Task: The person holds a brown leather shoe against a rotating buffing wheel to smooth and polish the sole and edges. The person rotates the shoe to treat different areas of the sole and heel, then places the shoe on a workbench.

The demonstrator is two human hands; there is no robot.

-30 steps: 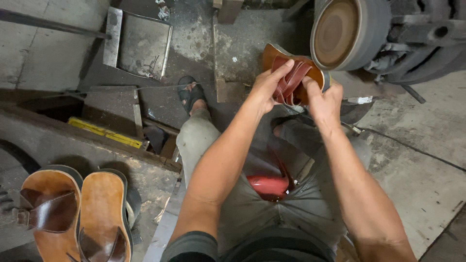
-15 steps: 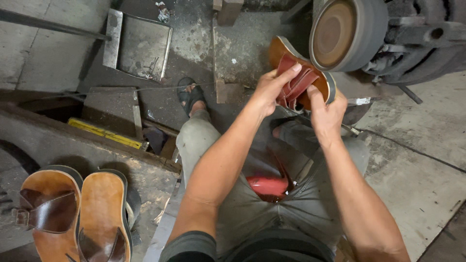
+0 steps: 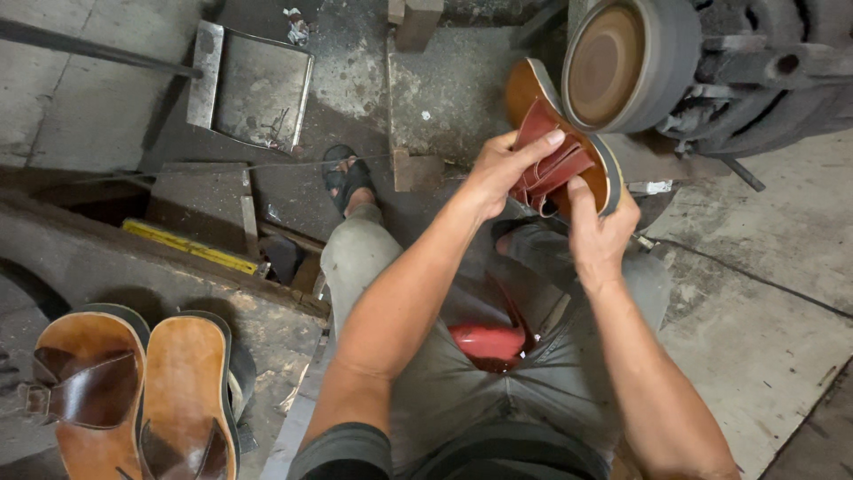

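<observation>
Since the earlier frame the leather sandal (image 3: 560,147) has risen against the grinding wheel (image 3: 622,62), left hand (image 3: 502,169) closed on its straps, right hand (image 3: 600,236) cupping the heel below the wheel; steady, light edge contact seems advisable.

Sandal (image 3: 569,147): sole edge nearest the grinding wheel (image 3: 622,62) sits behind the wheel rim, contact point hidden. Left hand (image 3: 498,169) covers part of the red straps; right hand (image 3: 600,236) covers the near end of the sole. Wheel's machine body cut off by top and right edges. Pair of tan sandals (image 3: 133,391) near left cut off by bottom edge. Red object (image 3: 489,342) between the thighs mostly hidden, kind unclear. Small scrap (image 3: 296,22) far, too small to identify.
</observation>
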